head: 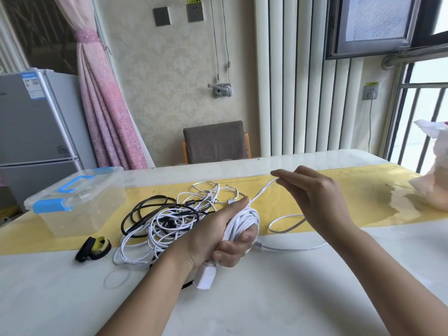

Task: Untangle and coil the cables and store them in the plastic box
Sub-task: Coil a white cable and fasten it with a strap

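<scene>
My left hand [218, 235] grips a coil of flat white cable [243, 220] wound around its fingers, with a white plug block [205, 277] hanging below the palm. My right hand [317, 197] pinches the free length of the same cable [263, 190] up and to the right of the coil. The loose end loops on the table [286, 224]. A tangle of white and black cables [167, 221] lies left of my left hand. The clear plastic box [77, 202] with blue latches and handle stands closed at the left.
Black and yellow straps [93, 248] lie in front of the box. A thin clear ring [117, 278] rests on the white table [242, 299]. A yellow runner [351, 197] crosses the table. White plastic bags [434, 178] sit at the right edge. A chair [215, 143] stands behind.
</scene>
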